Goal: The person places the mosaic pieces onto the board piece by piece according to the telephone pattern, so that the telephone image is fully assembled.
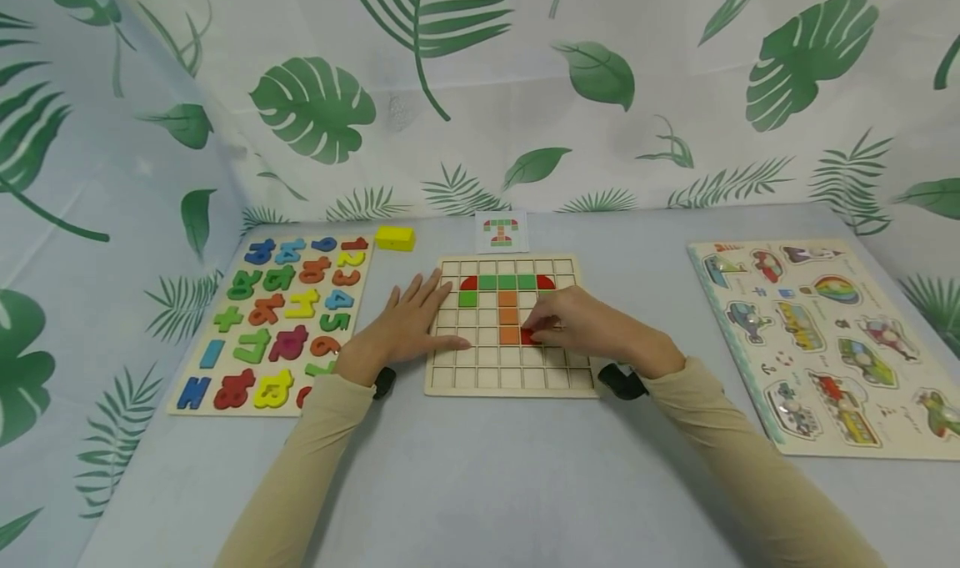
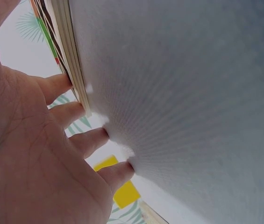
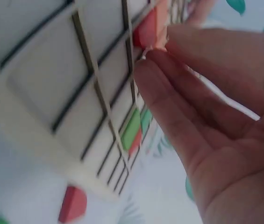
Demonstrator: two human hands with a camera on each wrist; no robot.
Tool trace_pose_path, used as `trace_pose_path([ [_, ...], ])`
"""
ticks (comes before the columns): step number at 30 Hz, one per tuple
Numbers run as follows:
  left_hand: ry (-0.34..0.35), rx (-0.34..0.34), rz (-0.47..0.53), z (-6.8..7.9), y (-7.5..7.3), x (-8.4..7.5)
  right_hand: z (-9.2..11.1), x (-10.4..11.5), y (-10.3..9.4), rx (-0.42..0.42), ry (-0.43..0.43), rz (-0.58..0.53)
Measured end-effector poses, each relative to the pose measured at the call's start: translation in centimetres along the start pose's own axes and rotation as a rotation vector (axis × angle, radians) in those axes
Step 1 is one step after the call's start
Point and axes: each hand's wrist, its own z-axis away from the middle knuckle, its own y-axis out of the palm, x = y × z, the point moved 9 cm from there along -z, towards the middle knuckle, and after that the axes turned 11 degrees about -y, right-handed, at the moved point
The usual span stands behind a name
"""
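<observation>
A wooden grid board (image 1: 513, 394) lies mid-table, holding a T-like pattern: green tiles (image 1: 507, 282) with red rounded corners along the top, and a column of orange tiles (image 1: 509, 316) below. My left hand (image 1: 401, 326) rests spread on the board's left edge; in the left wrist view its fingertips reach past the board's side (image 2: 68, 46). The right hand (image 1: 581, 326) has thumb and fingertips pinched at a red tile (image 1: 529, 337), right of the lowest orange one. Close up, that red tile (image 3: 146, 33) sits at the grid, partly hidden by the fingers.
A picture card (image 1: 501, 233) with a matching pattern stands behind the board, a yellow block (image 1: 395, 238) to its left. On the left lies a number puzzle (image 1: 262, 318), on the right a vehicle puzzle (image 1: 847, 343). A loose red piece (image 3: 72, 204) lies beside the board.
</observation>
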Motion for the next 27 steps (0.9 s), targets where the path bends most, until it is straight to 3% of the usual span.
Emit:
trace_pose_path([
  [5,0.004,-0.002,0.007,0.1,0.0,-0.1,2.0,-0.9,-2.0,0.010,0.043,-0.044],
  [10,0.003,-0.003,0.008,0.2,-0.1,-0.1,4.0,-1.9,-3.8,0.034,0.098,-0.014],
  [14,0.002,-0.005,0.007,0.3,-0.1,-0.1,4.9,-2.4,-4.7,0.020,0.086,0.030],
  [27,0.001,0.003,0.011,0.2,0.0,-0.2,5.6,-4.2,-4.5,0.054,0.112,0.069],
])
